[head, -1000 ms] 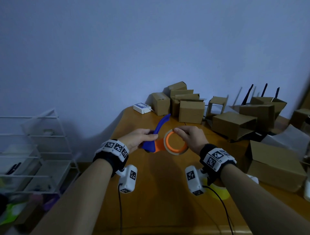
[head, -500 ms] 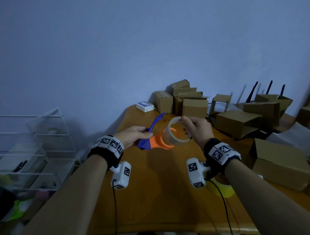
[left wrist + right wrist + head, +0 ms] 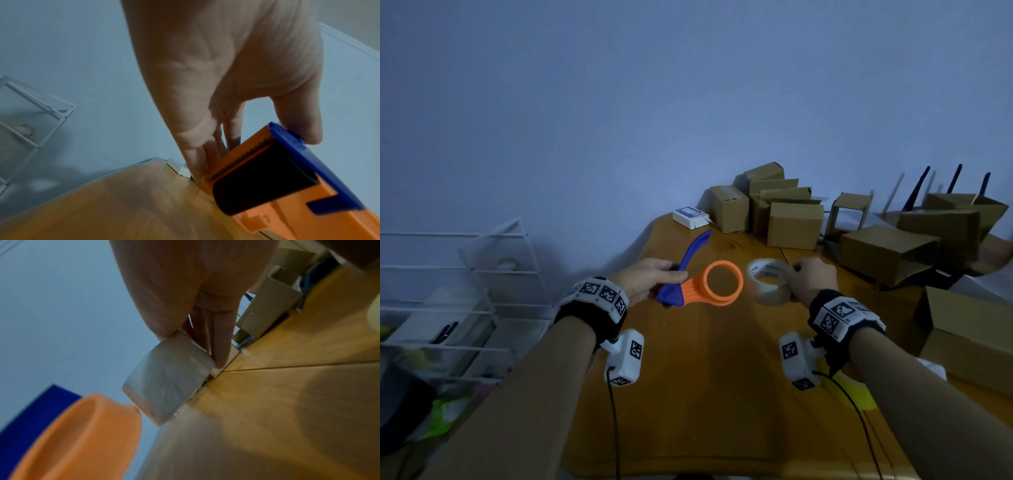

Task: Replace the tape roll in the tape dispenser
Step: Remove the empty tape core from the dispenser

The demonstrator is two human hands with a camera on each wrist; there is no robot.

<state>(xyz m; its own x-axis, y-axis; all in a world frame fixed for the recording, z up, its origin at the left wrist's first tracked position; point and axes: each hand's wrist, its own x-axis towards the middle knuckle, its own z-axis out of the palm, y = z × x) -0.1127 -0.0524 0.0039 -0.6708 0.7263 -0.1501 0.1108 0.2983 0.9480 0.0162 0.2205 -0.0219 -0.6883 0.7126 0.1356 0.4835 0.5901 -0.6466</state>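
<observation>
My left hand [image 3: 650, 277] grips the tape dispenser [image 3: 702, 284] above the wooden table [image 3: 705, 394]. The dispenser has a blue handle and an orange ring hub, which stands bare. In the left wrist view my thumb and fingers pinch the dispenser [image 3: 283, 178] near its toothed cutter. My right hand [image 3: 810, 279] holds a clear tape roll [image 3: 768, 281] just right of the hub, apart from it. The right wrist view has the thumb and fingers pinching the tape roll [image 3: 170, 378], with the orange hub [image 3: 82, 434] at lower left.
Several cardboard boxes [image 3: 794, 224] crowd the far and right side of the table, and a larger box [image 3: 969, 339] sits at the right edge. A small white device [image 3: 690, 216] lies at the far left corner. A yellow tape roll [image 3: 856, 394] lies under my right forearm. A white wire shelf [image 3: 448, 291] stands left.
My right hand pulled the clear roll off the orange hub and carried it to the right. The hub now stands bare. My left hand kept holding the dispenser.
</observation>
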